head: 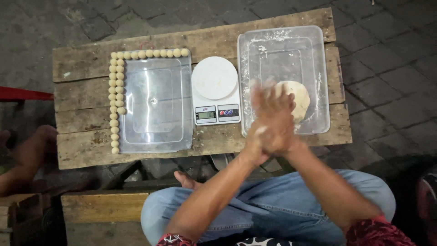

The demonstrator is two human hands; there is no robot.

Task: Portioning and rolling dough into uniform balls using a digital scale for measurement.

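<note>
1. The left hand and the right hand are pressed together, palm against palm.
2. Fingers are stretched out, pointing far and a little left, and blurred.
3. Both forearms are bare, rising from the near edge and converging at the wrists.
4. Whether anything lies between the palms cannot be told.

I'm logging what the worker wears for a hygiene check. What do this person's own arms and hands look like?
Both arms are bare from wrist to above the elbow, with no gloves. The left hand and right hand are motion-blurred. Short red patterned sleeves show at the upper arms.
</note>
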